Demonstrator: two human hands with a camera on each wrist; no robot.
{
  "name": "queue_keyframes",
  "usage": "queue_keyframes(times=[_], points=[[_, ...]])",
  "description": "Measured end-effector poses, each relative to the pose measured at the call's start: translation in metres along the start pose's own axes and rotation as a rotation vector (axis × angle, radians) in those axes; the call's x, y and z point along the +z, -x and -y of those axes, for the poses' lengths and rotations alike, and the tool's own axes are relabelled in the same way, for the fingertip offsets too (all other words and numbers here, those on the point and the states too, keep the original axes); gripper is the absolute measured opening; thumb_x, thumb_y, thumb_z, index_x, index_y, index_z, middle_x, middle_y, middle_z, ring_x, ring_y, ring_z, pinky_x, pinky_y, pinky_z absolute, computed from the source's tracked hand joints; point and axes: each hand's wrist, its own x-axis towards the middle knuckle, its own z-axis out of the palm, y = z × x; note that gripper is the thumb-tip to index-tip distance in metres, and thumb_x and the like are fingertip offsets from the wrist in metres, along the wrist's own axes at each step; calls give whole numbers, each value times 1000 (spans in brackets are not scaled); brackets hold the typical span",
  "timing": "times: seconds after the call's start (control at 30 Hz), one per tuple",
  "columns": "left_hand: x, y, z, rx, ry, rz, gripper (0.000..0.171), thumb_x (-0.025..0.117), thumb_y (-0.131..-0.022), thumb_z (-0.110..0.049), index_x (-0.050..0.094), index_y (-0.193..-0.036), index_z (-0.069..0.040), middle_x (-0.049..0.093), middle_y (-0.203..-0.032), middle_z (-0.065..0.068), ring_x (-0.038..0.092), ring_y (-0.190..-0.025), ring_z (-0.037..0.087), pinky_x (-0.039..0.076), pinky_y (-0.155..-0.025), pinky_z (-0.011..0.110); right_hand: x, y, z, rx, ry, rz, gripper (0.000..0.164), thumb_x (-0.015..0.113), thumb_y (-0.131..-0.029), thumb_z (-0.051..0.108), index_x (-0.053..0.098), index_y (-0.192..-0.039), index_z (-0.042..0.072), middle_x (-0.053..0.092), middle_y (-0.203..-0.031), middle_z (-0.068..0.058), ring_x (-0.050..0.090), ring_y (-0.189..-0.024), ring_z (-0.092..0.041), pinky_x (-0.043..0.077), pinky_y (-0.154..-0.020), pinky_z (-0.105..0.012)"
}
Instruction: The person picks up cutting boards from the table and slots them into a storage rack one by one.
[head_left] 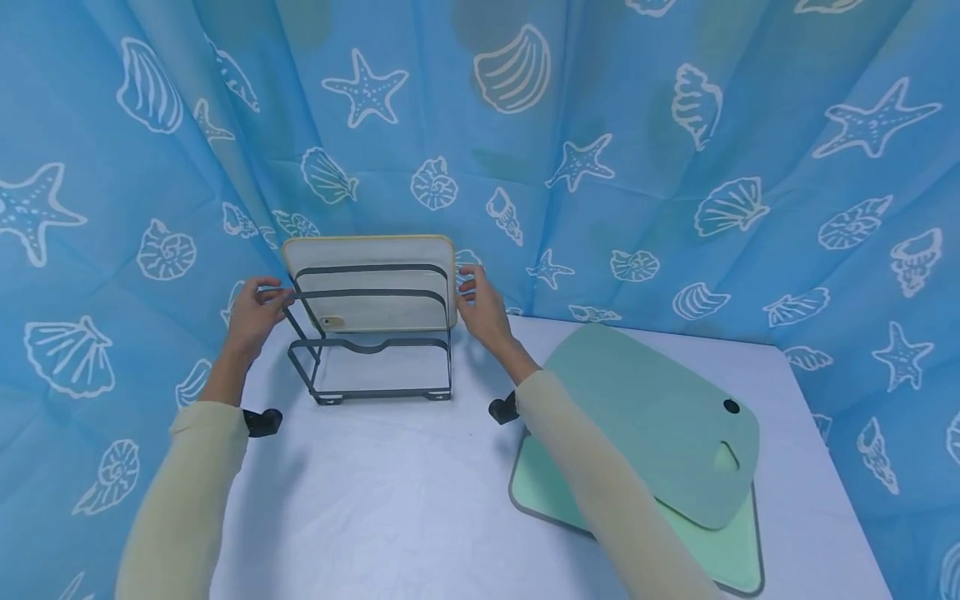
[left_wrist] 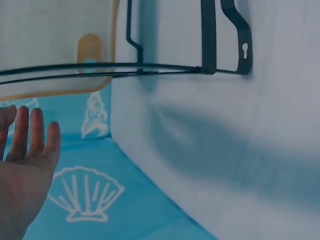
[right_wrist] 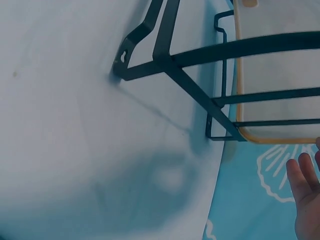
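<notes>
A white cutting board (head_left: 367,250) with a tan rim stands on edge at the back of a dark metal rack (head_left: 375,343), leaning slightly. Its handle hole shows low at the left. At the rack's left side is my left hand (head_left: 258,315), its fingertips right at the end of a bar; the left wrist view shows the loosely extended fingers (left_wrist: 36,131) below the board's edge. On the other side, my right hand (head_left: 483,310) is beside the board's right edge, fingers relaxed and apart. Part of this hand (right_wrist: 307,200) falls outside the right wrist view.
On the white table (head_left: 390,500), a grey-green cutting board (head_left: 645,408) overlaps a light green one (head_left: 723,542) at the right, under my right forearm. A blue curtain (head_left: 465,108) with shell and starfish prints hangs close behind the rack.
</notes>
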Motion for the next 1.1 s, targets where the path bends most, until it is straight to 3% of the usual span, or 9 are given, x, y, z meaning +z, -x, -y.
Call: queue_keyframes(times=[0.13, 0.2, 0.27, 0.4, 0.5, 0.67, 0.77, 0.9, 1.1], points=[[-15, 45, -58, 23, 41, 4, 42, 60, -101, -29, 47, -137, -11, 59, -132, 13, 56, -123, 27, 46, -102, 39, -6, 3, -1, -8, 17, 4, 37, 60, -99, 4, 49, -134, 9, 61, -118, -12, 62, -107, -24, 52, -89, -33], [-21, 68, -82, 96, 63, -13, 40, 63, -100, -24, 49, -133, -6, 61, -129, 16, 58, -120, 28, 47, -100, 38, -11, 6, -1, -20, 13, 12, 35, 60, -99, 4, 51, -132, 6, 61, -118, -13, 62, -107, -25, 52, -89, -34], [-23, 92, -109, 150, 13, -42, 40, 59, -102, -24, 47, -134, -2, 58, -129, 20, 55, -120, 32, 46, -99, 41, -15, 9, -2, -32, 7, 29, 34, 60, -99, 4, 52, -131, 5, 61, -119, -15, 61, -107, -25, 51, -90, -34], [-24, 118, -139, 202, -72, -99, 39, 52, -105, -25, 46, -135, -2, 55, -130, 19, 53, -120, 32, 45, -94, 40, -24, 15, -4, -57, 16, 67, 30, 60, -98, 4, 56, -128, 3, 61, -122, -17, 61, -109, -26, 51, -92, -35], [-22, 134, -159, 258, -157, -103, 42, 47, -106, -26, 42, -138, 1, 52, -134, 21, 49, -125, 36, 43, -100, 46, -32, 22, -7, -65, 34, 94, 28, 61, -98, 5, 59, -126, 3, 60, -124, -18, 61, -109, -26, 50, -95, -37], [-12, 156, -182, 401, -204, -79, 39, 50, -105, -21, 44, -135, 3, 55, -130, 23, 52, -123, 39, 42, -104, 51, -47, 35, -14, -48, 63, 134, 29, 61, -99, 8, 60, -128, 4, 60, -127, -15, 60, -113, -28, 50, -96, -39], [-2, 171, -196, 462, -204, -24, 36, 52, -105, -18, 45, -132, 4, 56, -126, 23, 54, -119, 38, 44, -101, 51, -56, 44, -18, -52, 64, 139, 29, 62, -99, 8, 61, -128, 4, 61, -127, -13, 61, -113, -29, 50, -97, -40], [16, 191, -212, 522, -179, 112, 32, 54, -103, -12, 47, -129, 5, 57, -120, 21, 57, -115, 36, 46, -98, 51, -68, 55, -22, -73, 33, 133, 29, 63, -97, 5, 62, -126, 2, 62, -127, -14, 61, -113, -31, 49, -98, -42], [44, 218, -222, 547, -189, 311, 35, 56, -103, -12, 48, -134, 2, 59, -119, 20, 56, -116, 36, 46, -100, 50, -83, 75, -22, -86, 24, 134, 31, 65, -96, 5, 61, -127, 2, 62, -127, -15, 61, -113, -34, 51, -96, -42]])
